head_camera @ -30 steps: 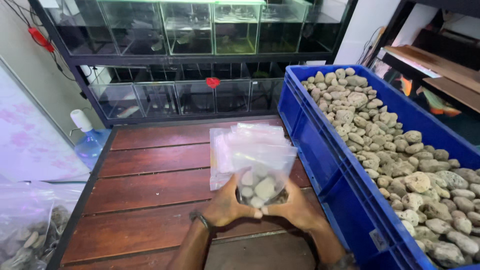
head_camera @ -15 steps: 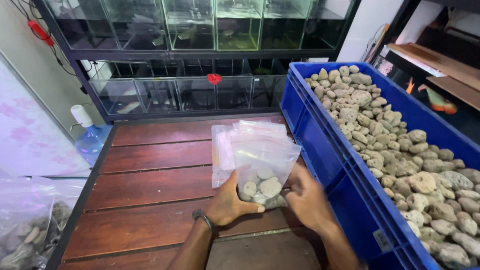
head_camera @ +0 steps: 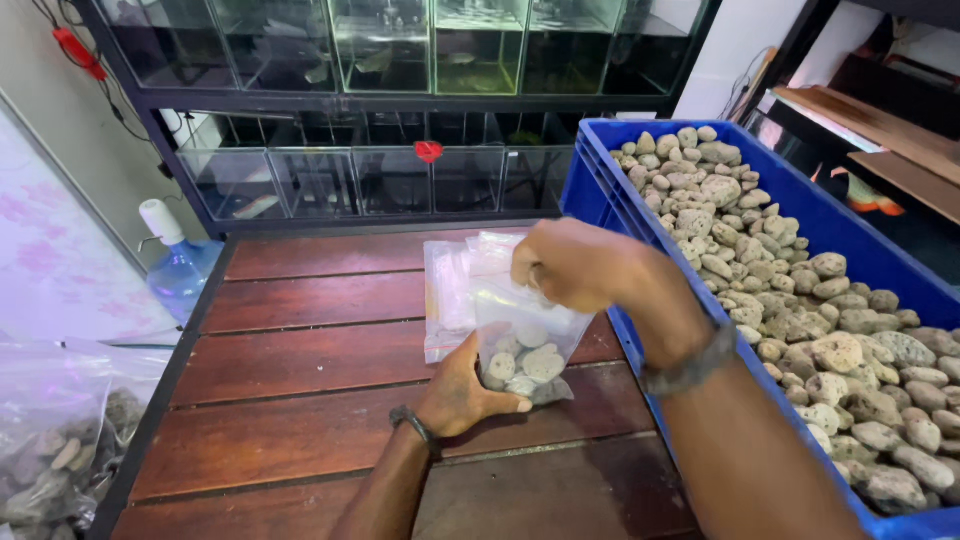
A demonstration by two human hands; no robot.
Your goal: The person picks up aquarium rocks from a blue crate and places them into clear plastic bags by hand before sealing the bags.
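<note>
left hand [head_camera: 462, 392] cupping a clear plastic bag of grey pebbles [head_camera: 524, 345] from below, right hand [head_camera: 578, 263] pinching its top shut, just left of the blue plastic crate of stones [head_camera: 610, 205].

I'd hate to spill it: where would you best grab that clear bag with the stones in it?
Probably in two places. Cup the clear bag low from the left, where the stones sag, as the left hand does. Pinch the empty, floppy top from above, as the right hand does. The weight sits at the bottom, so the top alone might slip.
</note>
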